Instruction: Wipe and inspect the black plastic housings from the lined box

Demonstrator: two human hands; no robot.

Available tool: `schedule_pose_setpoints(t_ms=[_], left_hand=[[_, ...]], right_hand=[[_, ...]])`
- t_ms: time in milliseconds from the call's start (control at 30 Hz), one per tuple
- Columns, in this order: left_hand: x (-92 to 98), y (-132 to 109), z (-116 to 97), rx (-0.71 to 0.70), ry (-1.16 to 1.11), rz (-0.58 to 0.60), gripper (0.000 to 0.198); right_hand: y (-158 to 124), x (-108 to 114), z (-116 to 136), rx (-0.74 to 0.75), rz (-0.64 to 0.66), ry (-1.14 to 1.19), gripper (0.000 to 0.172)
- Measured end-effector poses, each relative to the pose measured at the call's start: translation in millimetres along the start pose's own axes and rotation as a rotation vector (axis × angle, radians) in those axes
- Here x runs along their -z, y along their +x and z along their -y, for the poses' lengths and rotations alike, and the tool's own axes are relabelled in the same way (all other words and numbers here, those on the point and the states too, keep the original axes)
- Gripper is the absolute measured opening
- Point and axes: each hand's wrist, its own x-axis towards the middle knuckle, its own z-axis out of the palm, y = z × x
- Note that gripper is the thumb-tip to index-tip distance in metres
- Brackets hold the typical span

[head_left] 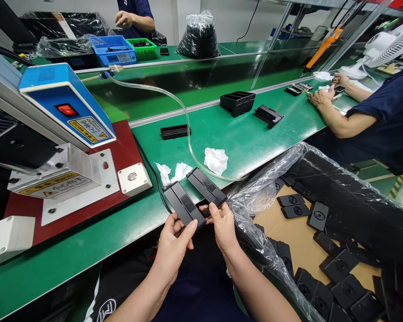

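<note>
Green workbench [255, 138], seemingly white walls [169, 13]

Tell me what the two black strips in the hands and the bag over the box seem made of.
Black strips: likely moulded plastic, matte, with crisp edges and dull sheen. Bag: thin clear plastic film, crinkled and glossy with white glints.

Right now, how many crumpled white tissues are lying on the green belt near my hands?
3: two crumpled white tissues side by side, and, just beyond the black part in the left hand; a third further right, beside the clear tube. More may be hidden.
</note>
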Motion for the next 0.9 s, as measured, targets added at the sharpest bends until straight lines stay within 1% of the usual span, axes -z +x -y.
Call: schedule_pose_setpoints(t_ms=[400, 733, 900], left_hand=[[2.9, -1.6, -0.4, 0.006, 0.009, -0.015, 0.051], [2.1, -1.8, -1.3, -0.005, 0.005, -0.022, 0.05], [5.9, -3.1, 3.2, -0.011, -0.06, 0.027, 0.046]], right_hand=[[1.5, 0.5, -0.9, -0.011, 0.01, 0.04, 0.044], [3.7, 0.6, -3.0, -0.01, 0.013, 0.049, 0.04], [4.0, -0.7, -2.7, -0.012, 0.007, 0.107, 0.04]])
